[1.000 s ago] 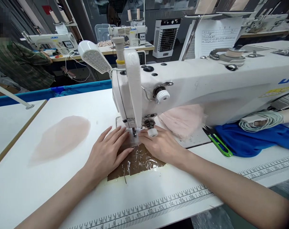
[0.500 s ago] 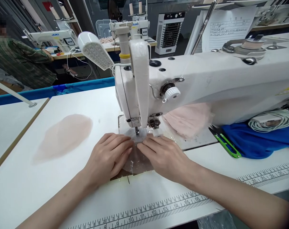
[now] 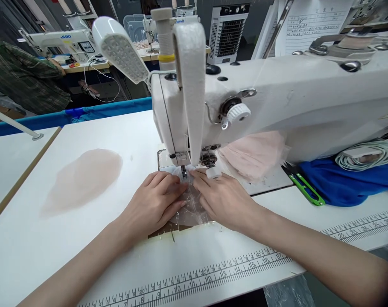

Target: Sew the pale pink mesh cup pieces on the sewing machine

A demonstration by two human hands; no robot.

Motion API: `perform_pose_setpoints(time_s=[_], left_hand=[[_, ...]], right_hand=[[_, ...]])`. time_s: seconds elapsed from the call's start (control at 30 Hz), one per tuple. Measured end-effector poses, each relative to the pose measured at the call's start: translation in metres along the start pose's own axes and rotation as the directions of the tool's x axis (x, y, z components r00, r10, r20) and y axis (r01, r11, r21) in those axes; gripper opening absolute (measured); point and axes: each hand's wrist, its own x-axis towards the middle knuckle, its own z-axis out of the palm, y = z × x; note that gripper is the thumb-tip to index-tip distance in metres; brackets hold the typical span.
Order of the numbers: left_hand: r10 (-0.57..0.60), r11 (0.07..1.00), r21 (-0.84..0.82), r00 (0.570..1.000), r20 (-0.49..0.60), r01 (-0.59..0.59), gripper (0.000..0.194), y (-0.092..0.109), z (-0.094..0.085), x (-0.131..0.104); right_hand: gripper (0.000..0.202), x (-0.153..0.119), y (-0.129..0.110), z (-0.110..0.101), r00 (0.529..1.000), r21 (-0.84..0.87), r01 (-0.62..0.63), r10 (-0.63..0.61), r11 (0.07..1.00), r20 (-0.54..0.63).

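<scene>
A sheer, pale piece of fabric (image 3: 192,207) lies under the needle area of a white sewing machine (image 3: 177,123). My left hand (image 3: 157,198) is left of the presser foot (image 3: 184,171), its fingers bent together and pinching the fabric's left side. On the right, my right hand (image 3: 224,198) has its fingers pressed together on the fabric, the fingertips close beside the foot. The fabric edge under my fingertips is partly hidden.
A sheer pink piece (image 3: 85,181) lies on the left of the white table (image 3: 123,260). Behind the needle is a pink fabric pile (image 3: 256,155). Green snips (image 3: 305,187) and blue cloth (image 3: 350,183) lie right. A person (image 3: 24,79) is at the back left.
My right hand's fingertips have moved up and forward beside the presser foot. My left hand has shifted slightly right. More of the fabric shows between my hands, and the camera view has shifted slightly.
</scene>
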Motion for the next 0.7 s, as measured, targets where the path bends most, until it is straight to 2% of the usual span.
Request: perform_pose_setpoints(time_s=[0.1, 0.23, 0.7], left_hand=[[0.026, 0.998, 0.063, 0.999, -0.025, -0.025, 0.036, 0.0028, 0.003, -0.0018], [0.041, 0.992, 0.123, 0.998, -0.051, -0.034, 0.043, 0.0073, 0.0063, -0.0049], [0.031, 0.989, 0.147, 0.999, -0.034, -0.025, 0.046, 0.0099, 0.0072, -0.0055]], right_hand=[[0.03, 0.0005, 0.0018, 0.0019, 1.0, -0.012, -0.023, 0.023, 1.0, -0.009], [0.026, 0.0016, 0.0038, 0.0046, 1.0, -0.096, 0.002, -0.004, 0.995, -0.02], [0.024, 0.0034, 0.0057, 0.0064, 0.998, -0.115, 0.027, -0.032, 0.993, -0.047]])
